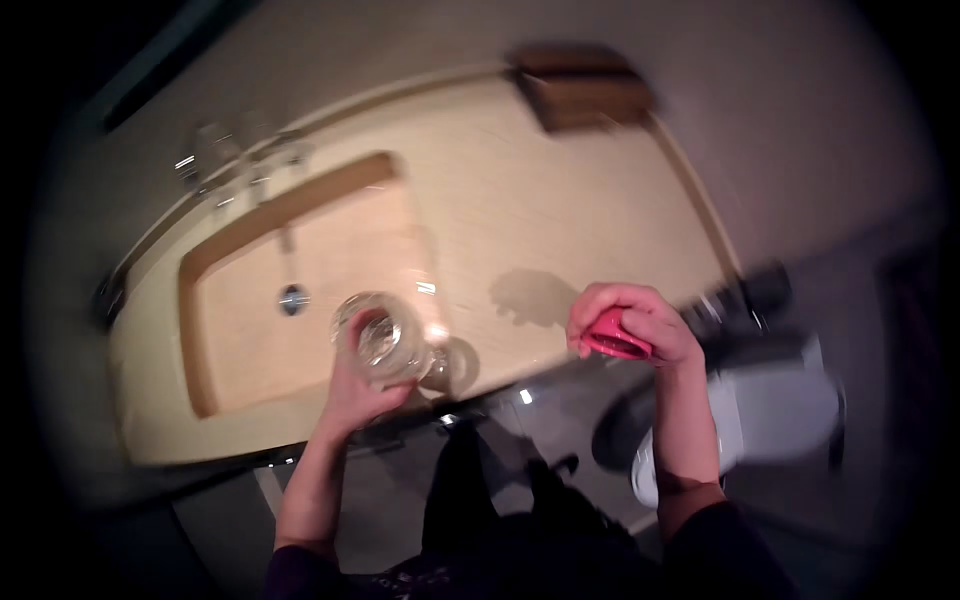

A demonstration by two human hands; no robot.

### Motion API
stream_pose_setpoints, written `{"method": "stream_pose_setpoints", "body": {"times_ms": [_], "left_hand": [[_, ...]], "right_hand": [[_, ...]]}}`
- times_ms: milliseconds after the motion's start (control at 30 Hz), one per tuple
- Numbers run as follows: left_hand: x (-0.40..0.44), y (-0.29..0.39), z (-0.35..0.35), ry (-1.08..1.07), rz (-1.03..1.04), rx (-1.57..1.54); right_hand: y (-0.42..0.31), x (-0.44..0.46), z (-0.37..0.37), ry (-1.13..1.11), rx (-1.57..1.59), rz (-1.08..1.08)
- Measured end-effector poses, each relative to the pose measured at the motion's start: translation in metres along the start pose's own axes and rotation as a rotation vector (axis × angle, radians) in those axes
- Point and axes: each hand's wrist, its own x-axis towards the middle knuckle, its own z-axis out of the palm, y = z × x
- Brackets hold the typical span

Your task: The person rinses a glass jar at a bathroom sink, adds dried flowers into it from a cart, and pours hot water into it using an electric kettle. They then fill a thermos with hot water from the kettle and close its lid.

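Two sets of fingers, both clamped: the left hand [366, 392] curls round a clear glass [384, 342], above the basin's [240, 320] near right part. The right hand [645, 318] closes on a red thing [616, 338] (blurry, can't tell what) by the counter's [490, 190] near edge. Holding both is the present step; any move calls for keeping that glass steady. Brown box [590, 95], far right!

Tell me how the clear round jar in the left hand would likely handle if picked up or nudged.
The jar looks stiff, probably glass or hard plastic, given its see-through, glinting wall. That smooth shine suggests it could be slippery, though wetness can't be confirmed. Its round outline means it might roll if laid on its side.
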Motion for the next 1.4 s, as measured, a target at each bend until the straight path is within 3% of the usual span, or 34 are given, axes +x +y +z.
{"method": "stream_pose_setpoints", "body": {"times_ms": [67, 100, 167, 200, 233, 367, 400, 467, 600, 700, 800, 900, 933, 1167, 1267, 1367, 1400], "left_hand": [[-0.023, 0.007, 0.056, -0.167, 0.007, -0.157], [-0.027, 0.027, 0.083, -0.289, -0.084, -0.250], [-0.050, 0.026, 0.158, -0.419, -0.160, -0.255], [-0.054, 0.038, 0.195, -0.499, -0.066, -0.121], [-0.060, 0.039, 0.231, -0.599, -0.121, -0.160], [-0.100, 0.009, 0.384, -1.000, -0.283, -0.355], [-0.111, 0.011, 0.428, -1.063, -0.117, -0.187], [-0.130, -0.010, 0.493, -1.201, -0.244, -0.153], [-0.162, -0.057, 0.601, -1.441, -0.522, -0.090], [-0.170, -0.083, 0.661, -1.565, -0.892, 0.154], [-0.177, -0.071, 0.688, -1.362, -1.246, 0.203], [-0.175, -0.037, 0.701, -1.330, -1.339, 0.216], [-0.174, -0.042, 0.707, -1.363, -1.475, 0.187], [-0.166, -0.013, 0.696, -1.323, -1.593, 0.082], [-0.173, -0.003, 0.677, -1.354, -1.212, 0.201], [-0.178, -0.012, 0.660, -1.508, -0.326, 0.536], [-0.180, -0.005, 0.653, -1.521, -0.269, 0.591]], "right_hand": [[0.009, -0.119, -0.001, 0.218, 0.165, 0.007], [0.017, -0.168, 0.000, 0.345, 0.206, 0.038], [0.051, -0.278, 0.011, 0.746, 0.281, 0.220], [0.071, -0.329, 0.015, 0.876, 0.322, 0.256], [0.088, -0.370, 0.026, 0.997, 0.368, 0.295], [0.129, -0.499, 0.093, 1.438, 0.508, 0.411], [0.146, -0.535, 0.102, 1.522, 0.591, 0.367], [0.163, -0.575, 0.127, 1.662, 0.667, 0.329], [0.200, -0.625, 0.163, 1.810, 0.738, 0.250], [0.208, -0.633, 0.181, 1.882, 0.776, 0.173], [0.217, -0.635, 0.191, 1.885, 0.804, 0.108], [0.237, -0.639, 0.194, 1.860, 0.841, 0.078], [0.241, -0.640, 0.194, 1.853, 0.861, 0.077], [0.232, -0.649, 0.171, 1.793, 0.907, -0.014], [0.234, -0.656, 0.160, 1.816, 0.968, -0.068], [0.229, -0.663, 0.150, 1.775, 1.045, -0.206], [0.228, -0.665, 0.146, 1.797, 1.081, -0.215]]}}
